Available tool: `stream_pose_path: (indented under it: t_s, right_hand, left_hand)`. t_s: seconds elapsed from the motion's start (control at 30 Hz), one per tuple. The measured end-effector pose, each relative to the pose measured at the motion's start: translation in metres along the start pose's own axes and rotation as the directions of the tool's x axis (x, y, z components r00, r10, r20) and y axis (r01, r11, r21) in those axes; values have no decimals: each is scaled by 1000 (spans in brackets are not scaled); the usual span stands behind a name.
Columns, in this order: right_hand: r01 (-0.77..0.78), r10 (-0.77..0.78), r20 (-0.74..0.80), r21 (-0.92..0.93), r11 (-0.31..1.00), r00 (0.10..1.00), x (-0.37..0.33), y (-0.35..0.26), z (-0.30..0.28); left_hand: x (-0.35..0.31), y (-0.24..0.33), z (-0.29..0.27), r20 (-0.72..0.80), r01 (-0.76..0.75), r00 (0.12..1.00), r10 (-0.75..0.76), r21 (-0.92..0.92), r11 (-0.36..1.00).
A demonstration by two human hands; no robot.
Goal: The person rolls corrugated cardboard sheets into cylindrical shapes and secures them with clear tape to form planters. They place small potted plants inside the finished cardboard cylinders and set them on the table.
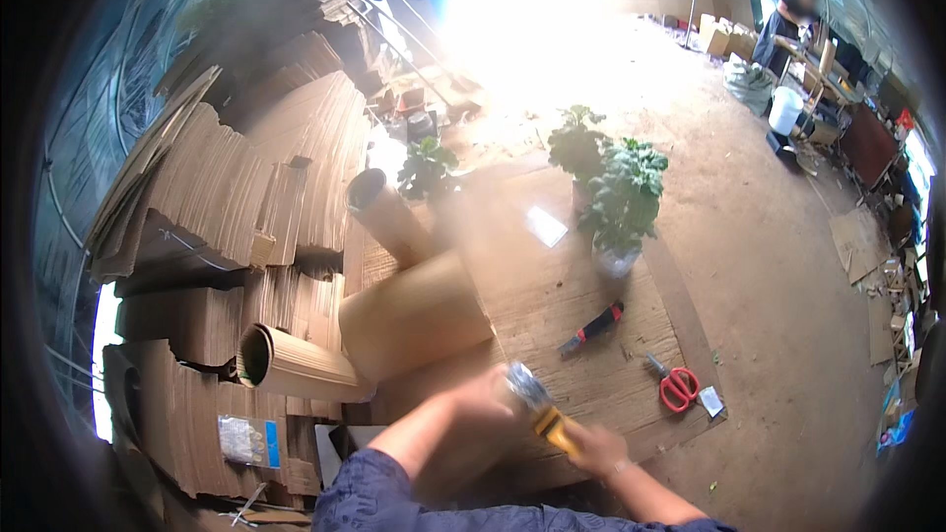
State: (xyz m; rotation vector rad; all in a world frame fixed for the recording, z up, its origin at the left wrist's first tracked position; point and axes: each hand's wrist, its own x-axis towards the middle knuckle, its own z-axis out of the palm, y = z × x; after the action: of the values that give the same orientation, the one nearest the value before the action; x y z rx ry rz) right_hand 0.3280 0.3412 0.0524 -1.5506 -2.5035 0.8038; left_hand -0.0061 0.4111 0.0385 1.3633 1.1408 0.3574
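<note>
Right hand (598, 451) is closed round the yellow grip of a tool with a shiny round head (540, 411), over the near part of the wooden tabletop (522, 276); left hand (480, 397) blurs beside that head, and from where I stand I cannot tell whether it grips; red-handled scissors (680, 389) lie to the right; a curved brown sheet (416, 317) sits to the left; leafy plants (628, 187) stand farther back; well beyond, a person in dark clothes (771, 40) is near a white bucket (785, 110).
</note>
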Motion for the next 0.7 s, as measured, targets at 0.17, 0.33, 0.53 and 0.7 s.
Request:
stream_pose_path:
  t_s: [0.17,0.33,0.53,0.7]
  right_hand:
    - [-100,98,35,58,993,995,-113,28,-22]
    - [-24,27,-40,83,996,999,-95,18,3]
    - [98,-88,-60,192,976,994,4,-42,-5]
    - [122,-123,-3,146,982,992,-22,-62,-83]
  left_hand:
    - [8,12,81,345,237,920,-187,-108,965]
    - [-30,-8,76,75,-31,997,25,76,997]
    - [-20,-30,90,-446,405,879,-172,505,762]
    - [-42,-1,108,-572,456,807,-147,445,771]
